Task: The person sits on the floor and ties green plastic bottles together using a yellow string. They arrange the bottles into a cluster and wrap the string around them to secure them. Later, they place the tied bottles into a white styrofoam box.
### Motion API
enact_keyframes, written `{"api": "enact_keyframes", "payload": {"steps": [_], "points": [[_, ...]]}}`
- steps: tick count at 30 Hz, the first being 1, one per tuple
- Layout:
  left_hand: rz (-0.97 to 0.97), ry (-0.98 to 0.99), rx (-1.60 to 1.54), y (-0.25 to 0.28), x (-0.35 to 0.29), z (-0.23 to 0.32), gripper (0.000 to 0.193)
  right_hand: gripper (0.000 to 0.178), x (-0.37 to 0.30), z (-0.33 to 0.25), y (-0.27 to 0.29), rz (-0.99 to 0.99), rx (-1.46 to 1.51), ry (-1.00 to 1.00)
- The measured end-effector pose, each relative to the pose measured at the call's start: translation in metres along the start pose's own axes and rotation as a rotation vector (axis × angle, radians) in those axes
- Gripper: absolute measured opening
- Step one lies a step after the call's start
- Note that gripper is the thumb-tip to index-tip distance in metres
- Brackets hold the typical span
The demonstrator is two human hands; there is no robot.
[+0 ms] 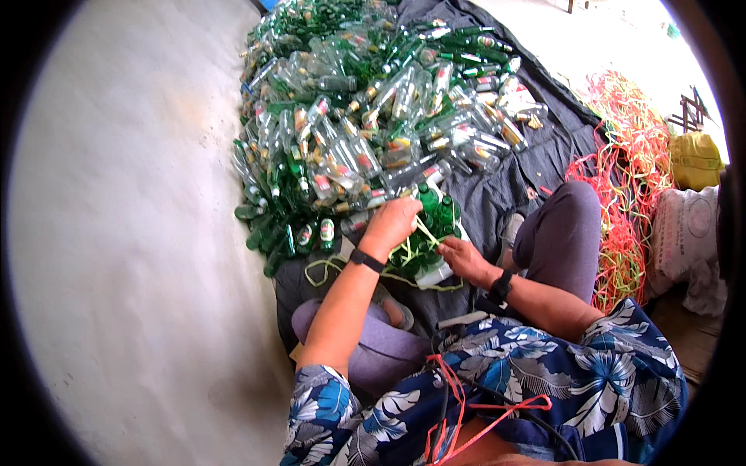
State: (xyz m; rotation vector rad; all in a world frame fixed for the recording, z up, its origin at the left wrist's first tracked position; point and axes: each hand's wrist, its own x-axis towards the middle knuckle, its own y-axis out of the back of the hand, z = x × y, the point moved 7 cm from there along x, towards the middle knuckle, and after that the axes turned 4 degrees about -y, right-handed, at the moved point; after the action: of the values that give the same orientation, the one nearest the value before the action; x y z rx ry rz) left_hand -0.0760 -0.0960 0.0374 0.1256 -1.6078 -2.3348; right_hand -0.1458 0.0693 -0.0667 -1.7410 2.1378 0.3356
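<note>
A small bunch of green glass bottles [432, 233] stands upright on the dark cloth [536, 155] right in front of my knees. A yellow-green plastic strap [423, 231] runs around and over the bunch. My left hand [391, 223] grips the strap at the top of the bunch. My right hand [464, 259] pinches the same strap at the bunch's right side. Both wrists carry a black band. Loose loops of the strap [325, 268] lie on the cloth below the bunch.
A big heap of clear and green bottles [365, 109] covers the cloth beyond the bunch. Red and yellow straps [629, 179] pile up at the right, beside a yellow sack [694, 159] and a white sack [684, 233]. Bare concrete floor [132, 233] spreads left.
</note>
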Motion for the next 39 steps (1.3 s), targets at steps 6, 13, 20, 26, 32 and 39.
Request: {"api": "enact_keyframes", "payload": {"steps": [6,13,20,26,32,39], "points": [[0.003,-0.013,0.007,0.001,0.003,-0.004,0.01,0.029,-0.003,-0.007,-0.001,-0.009,0.005,-0.012],[0.001,0.034,-0.068,0.0,0.009,-0.007,0.013,0.028,-0.003,-0.015,0.002,0.039,-0.114,0.092],[-0.082,0.058,-0.159,-0.004,0.018,-0.013,0.016,0.024,-0.001,-0.014,0.003,0.06,-0.257,0.167],[-0.124,0.043,-0.237,-0.009,0.025,-0.019,0.018,0.022,-0.002,-0.011,0.002,0.095,-0.31,0.221],[-0.195,0.063,-0.194,-0.012,0.03,-0.021,0.018,0.02,-0.006,-0.026,0.0,0.125,-0.475,0.312],[-0.256,0.11,-0.11,-0.028,0.033,-0.027,0.016,0.019,-0.005,-0.026,0.0,0.134,-0.586,0.339]]}}
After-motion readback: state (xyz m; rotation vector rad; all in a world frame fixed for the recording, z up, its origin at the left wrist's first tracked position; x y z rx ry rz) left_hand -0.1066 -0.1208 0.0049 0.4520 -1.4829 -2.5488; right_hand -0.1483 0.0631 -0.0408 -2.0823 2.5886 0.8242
